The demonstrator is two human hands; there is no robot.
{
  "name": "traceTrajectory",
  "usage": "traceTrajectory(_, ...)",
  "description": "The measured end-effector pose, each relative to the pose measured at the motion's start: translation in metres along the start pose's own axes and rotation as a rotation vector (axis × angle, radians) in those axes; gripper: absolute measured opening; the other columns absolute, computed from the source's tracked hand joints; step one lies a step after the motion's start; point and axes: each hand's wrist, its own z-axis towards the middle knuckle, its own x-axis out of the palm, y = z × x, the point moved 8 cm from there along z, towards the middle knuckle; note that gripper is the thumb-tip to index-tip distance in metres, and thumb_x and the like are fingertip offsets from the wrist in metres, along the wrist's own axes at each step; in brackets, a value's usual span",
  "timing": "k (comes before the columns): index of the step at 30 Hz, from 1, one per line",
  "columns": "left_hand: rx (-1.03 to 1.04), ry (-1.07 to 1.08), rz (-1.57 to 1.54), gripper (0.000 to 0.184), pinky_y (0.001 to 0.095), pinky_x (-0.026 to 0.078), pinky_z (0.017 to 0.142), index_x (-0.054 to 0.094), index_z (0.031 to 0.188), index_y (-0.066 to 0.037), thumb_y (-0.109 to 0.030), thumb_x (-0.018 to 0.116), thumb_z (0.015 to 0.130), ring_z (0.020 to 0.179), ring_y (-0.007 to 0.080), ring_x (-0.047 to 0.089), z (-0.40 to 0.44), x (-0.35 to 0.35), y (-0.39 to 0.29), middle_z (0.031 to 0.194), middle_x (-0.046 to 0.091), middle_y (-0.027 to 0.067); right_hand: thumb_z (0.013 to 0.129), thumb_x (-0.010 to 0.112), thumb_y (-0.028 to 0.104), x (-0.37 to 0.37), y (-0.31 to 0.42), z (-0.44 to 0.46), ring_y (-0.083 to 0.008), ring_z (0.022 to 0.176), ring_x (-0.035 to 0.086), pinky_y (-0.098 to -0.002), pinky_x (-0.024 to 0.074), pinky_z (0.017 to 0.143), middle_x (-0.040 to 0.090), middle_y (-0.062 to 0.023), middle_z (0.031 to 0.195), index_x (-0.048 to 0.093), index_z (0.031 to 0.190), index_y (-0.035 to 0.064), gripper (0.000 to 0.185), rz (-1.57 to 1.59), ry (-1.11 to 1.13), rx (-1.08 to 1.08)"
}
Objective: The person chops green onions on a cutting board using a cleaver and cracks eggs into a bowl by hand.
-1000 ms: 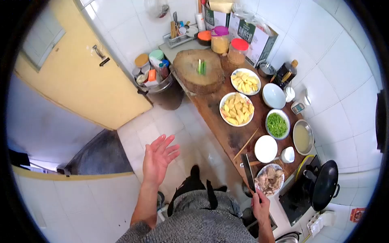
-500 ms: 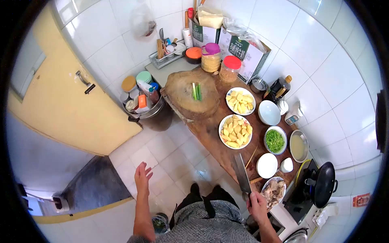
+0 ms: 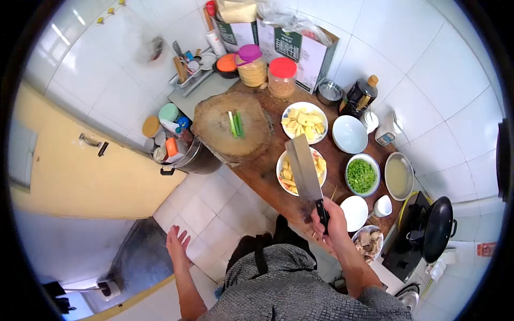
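Observation:
My right hand [image 3: 333, 223] is wrapped round the black handle of a cleaver [image 3: 304, 168]. The broad blade points away from me and covers part of a plate of yellow potato pieces [image 3: 321, 167]. Out to the left, over the floor, my left hand [image 3: 178, 243] holds nothing, its fingers apart. On the round wooden chopping board [image 3: 214, 128] lie a few short lengths of green onion [image 3: 236, 124]. A second plate of pale yellow slices [image 3: 303, 122] sits behind the first. Chopped green onion fills a bowl [image 3: 361, 175] to the right of the blade.
An empty bowl [image 3: 350, 134], a metal dish of cloudy liquid [image 3: 399, 175], a white plate [image 3: 353, 213] and a meat bowl [image 3: 368, 243] stand on the right. Jars [image 3: 282, 77] and a dark bottle [image 3: 358, 96] line the back. A black wok [image 3: 438, 230] is at far right.
The cleaver has risen and moved forward and left, now over the near plate. My left hand has shifted left and down in view. The view has turned, and the counter appears nearer.

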Motion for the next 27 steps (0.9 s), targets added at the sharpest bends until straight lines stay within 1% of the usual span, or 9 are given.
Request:
traceTrajectory(3,0.019,-0.028,-0.002,0.066,0.0406,0.054,0.091,0.047,0.142,-0.003,-0.052,0.058,0.099,0.115,0.0298,0.062,0.008,-0.01,-0.004,0.145,0.051,0.015,0.107,0.041,0.032,0.007,0.012,0.025,-0.0102,0.044,0.043,-0.0255,0.0363,0.039,0.054,-0.0038,0.064,0.055,0.093,0.0062,0.032,-0.033,-0.023,-0.009)
traceTrajectory(5,-0.056,-0.069,0.012,0.066,0.0411,0.055,0.091,0.045,0.146,-0.003,-0.049,0.058,0.1,0.117,0.0308,0.062,0.014,-0.015,-0.002,0.148,0.049,0.0161,0.107,0.042,0.034,0.006,0.01,0.042,-0.0108,0.044,0.043,-0.0266,0.0359,0.039,0.054,-0.004,0.064,0.055,0.091,0.0066,0.034,-0.003,-0.013,-0.02)
traceTrajectory(7,-0.065,-0.065,0.006,0.066,0.0414,0.055,0.09,0.045,0.146,-0.003,-0.05,0.058,0.1,0.116,0.0309,0.062,0.023,-0.018,0.0,0.147,0.049,0.0161,0.107,0.039,0.032,0.015,0.01,0.057,-0.0104,0.042,0.041,-0.0255,0.034,0.038,0.053,-0.0045,0.064,0.054,0.101,0.0063,0.03,-0.003,0.034,-0.022)
traceTrajectory(9,-0.071,-0.058,-0.005,0.067,0.0417,0.056,0.089,0.045,0.146,-0.003,-0.05,0.058,0.1,0.116,0.0311,0.062,0.039,-0.019,0.004,0.147,0.05,0.0162,0.107,0.04,0.033,0.023,0.008,0.068,-0.0112,0.043,0.042,-0.0258,0.0342,0.039,0.053,-0.0052,0.065,0.054,0.1,0.0067,0.031,-0.024,0.019,-0.016)
traceTrajectory(15,-0.072,0.021,0.012,0.071,0.0455,0.054,0.091,0.044,0.144,0.0,-0.053,0.057,0.099,0.115,0.0326,0.061,0.11,-0.012,-0.015,0.145,0.049,0.0179,0.108,0.042,0.034,0.059,-0.007,0.084,-0.0109,0.043,0.041,-0.027,0.0327,0.04,0.051,-0.0039,0.059,0.055,0.091,0.0059,0.035,-0.089,-0.143,-0.001)
traceTrajectory(16,-0.07,0.015,0.021,0.069,0.0458,0.054,0.092,0.044,0.144,0.001,-0.051,0.056,0.1,0.115,0.0324,0.061,0.124,-0.009,-0.023,0.144,0.05,0.0179,0.107,0.043,0.034,0.072,-0.003,0.085,-0.0118,0.043,0.04,-0.0279,0.0319,0.04,0.05,-0.0043,0.059,0.055,0.09,0.006,0.035,-0.087,-0.161,-0.077)
traceTrajectory(17,-0.05,0.006,-0.001,0.069,0.0458,0.054,0.092,0.044,0.144,0.001,-0.051,0.056,0.1,0.115,0.0324,0.061,0.139,-0.009,-0.032,0.144,0.05,0.0179,0.107,0.043,0.035,0.082,-0.005,0.085,-0.0127,0.042,0.04,-0.0286,0.0323,0.04,0.049,-0.0042,0.058,0.052,0.087,0.0069,0.036,-0.033,-0.252,-0.051)
traceTrajectory(23,-0.052,0.166,0.095,0.063,0.0428,0.055,0.091,0.047,0.14,0.001,-0.047,0.057,0.1,0.115,0.0317,0.062,0.216,0.023,-0.083,0.142,0.05,0.0176,0.106,0.046,0.035,0.101,-0.029,0.075,-0.0124,0.04,0.041,-0.0276,0.0319,0.035,0.051,-0.0046,0.061,0.059,0.101,0.0042,0.034,0.037,-0.355,-0.141)
traceTrajectory(27,-0.001,0.267,0.136,0.058,0.0415,0.056,0.088,0.05,0.136,0.0,-0.046,0.057,0.101,0.11,0.0288,0.063,0.264,0.054,-0.109,0.136,0.055,0.0145,0.107,0.044,0.032,0.099,-0.044,0.058,-0.013,0.04,0.042,-0.0282,0.0329,0.036,0.053,-0.0058,0.062,0.058,0.103,0.0033,0.032,0.085,-0.437,-0.153)
